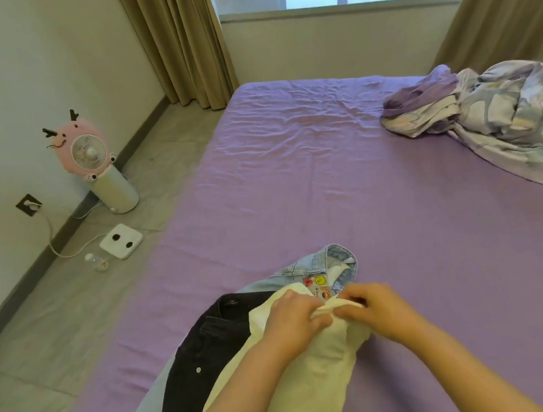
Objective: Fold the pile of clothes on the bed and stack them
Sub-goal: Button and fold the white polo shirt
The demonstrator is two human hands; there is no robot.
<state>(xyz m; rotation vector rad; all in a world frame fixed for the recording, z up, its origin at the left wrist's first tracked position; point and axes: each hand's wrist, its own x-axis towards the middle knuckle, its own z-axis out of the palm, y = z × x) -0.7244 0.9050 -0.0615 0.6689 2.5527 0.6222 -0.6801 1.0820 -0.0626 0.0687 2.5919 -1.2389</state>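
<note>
The bed [344, 168] under its purple sheet is taking up most of the view, with a crumpled quilt [507, 119] lying at its far right corner, well apart from the work. Near the front edge the pile of clothes [233, 349] is sitting unsorted: pale jeans [319, 263] are lying lowest and reaching farthest back, black trousers [207, 359] are lying over them on the left, and a cream top [306, 377] is resting across both. The left hand [293, 320] and the right hand [377, 309] are meeting at the top's upper edge, fingers curled and pinching the cloth between them. Nothing is looking folded and no stack is showing anywhere on the sheet, so the task is seemingly just beginning; the top probably needs spreading flat first, and the trousers and jeans are waiting after it.
</note>
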